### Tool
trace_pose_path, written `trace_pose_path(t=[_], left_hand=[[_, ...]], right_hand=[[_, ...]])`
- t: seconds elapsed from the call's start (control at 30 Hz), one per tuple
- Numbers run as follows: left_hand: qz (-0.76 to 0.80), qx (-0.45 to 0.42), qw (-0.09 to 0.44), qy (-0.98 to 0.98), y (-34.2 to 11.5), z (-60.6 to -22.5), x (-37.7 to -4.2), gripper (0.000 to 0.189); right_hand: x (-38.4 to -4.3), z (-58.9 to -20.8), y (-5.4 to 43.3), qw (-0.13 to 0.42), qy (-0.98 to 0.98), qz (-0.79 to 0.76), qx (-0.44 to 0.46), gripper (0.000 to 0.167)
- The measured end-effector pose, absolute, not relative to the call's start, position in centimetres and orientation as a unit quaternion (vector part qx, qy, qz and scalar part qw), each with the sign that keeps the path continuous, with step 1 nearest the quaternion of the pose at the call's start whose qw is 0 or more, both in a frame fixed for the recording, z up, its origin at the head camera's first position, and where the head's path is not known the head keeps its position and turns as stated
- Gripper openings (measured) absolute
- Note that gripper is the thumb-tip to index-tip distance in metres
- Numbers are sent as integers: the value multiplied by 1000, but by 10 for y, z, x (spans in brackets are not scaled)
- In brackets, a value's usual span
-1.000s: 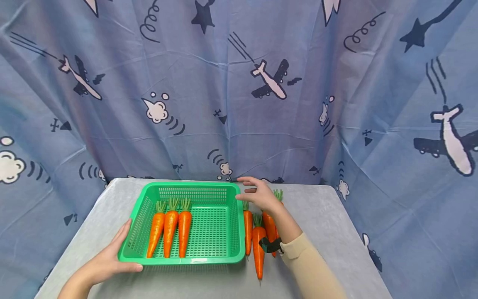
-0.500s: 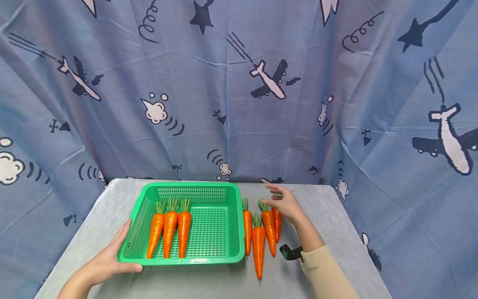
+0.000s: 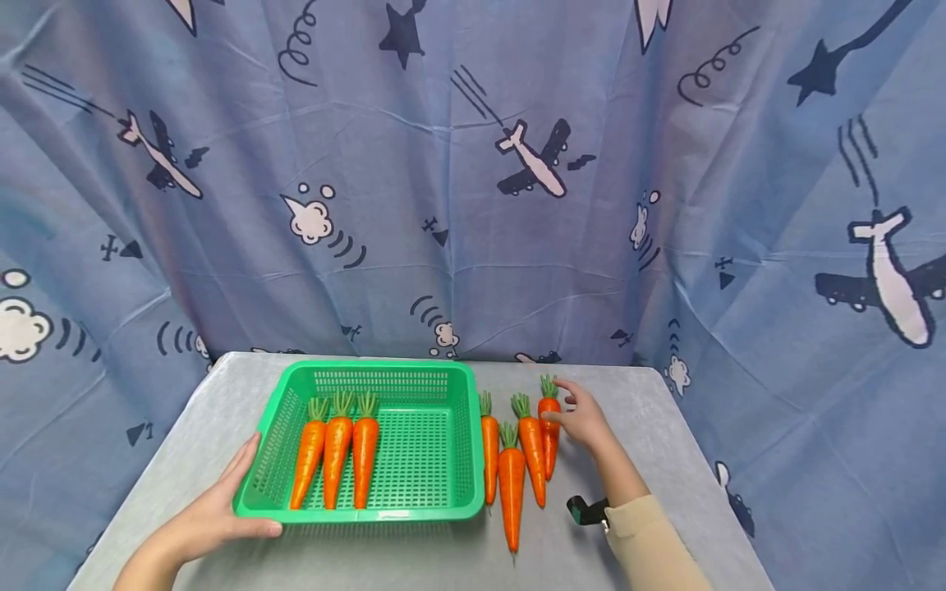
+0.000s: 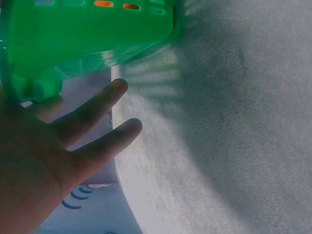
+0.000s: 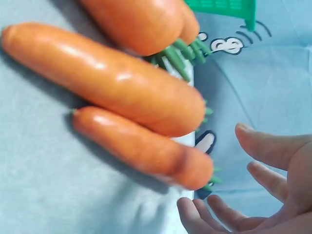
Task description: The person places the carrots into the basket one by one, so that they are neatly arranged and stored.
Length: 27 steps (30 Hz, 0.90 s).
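Note:
A green plastic basket (image 3: pixel 443 515) stands on the table with three carrots (image 3: pixel 337 460) lying side by side in its left half. My left hand (image 3: pixel 214 510) rests against the basket's front-left corner, thumb along the front rim. In the left wrist view, two straight fingers (image 4: pixel 105 146) extend below the basket's edge. My right hand (image 3: pixel 582 414) hovers at the top end of the rightmost carrot (image 3: pixel 550 447), fingers spread to either side of it. The right wrist view shows that carrot (image 5: pixel 146 148) lying on the table, with a gap to the thumb and fingertips.
Three more carrots (image 3: pixel 512 492) lie between the basket and the rightmost carrot, leafy ends toward the back. A grey-white cloth covers the table (image 3: pixel 650 460). Blue printed curtains (image 3: pixel 384 246) hang behind it and at both sides.
My right hand has moved right from beside the basket's right rim, past the nearer carrots, and lowered to the rightmost carrot. My left hand and the basket have stayed put.

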State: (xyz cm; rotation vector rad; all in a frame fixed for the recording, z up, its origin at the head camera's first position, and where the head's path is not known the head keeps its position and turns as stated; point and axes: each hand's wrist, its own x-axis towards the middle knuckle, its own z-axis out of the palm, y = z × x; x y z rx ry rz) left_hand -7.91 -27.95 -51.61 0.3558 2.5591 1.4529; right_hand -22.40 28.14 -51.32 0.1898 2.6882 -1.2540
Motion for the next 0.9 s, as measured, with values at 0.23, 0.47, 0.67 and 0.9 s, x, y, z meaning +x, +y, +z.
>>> trace_pose_path(t=[0.23,0.47,0.67,0.9], left_hand=[[485,115,95,862,-281,-517,-80,125],[492,121,92,857,-281,-519,-81,125],[489,105,104,860,-281,-518,-80,124],[494,123,88,856,-281,-520,-81,125]], right_hand=[[-224,-532,287,127,864,-476,101,68],[-224,-543,292,155,825,-533,109,73],[-227,-546,292,160,825,-534,97,77],[-226,-546,294,149,821,-543,93,75]])
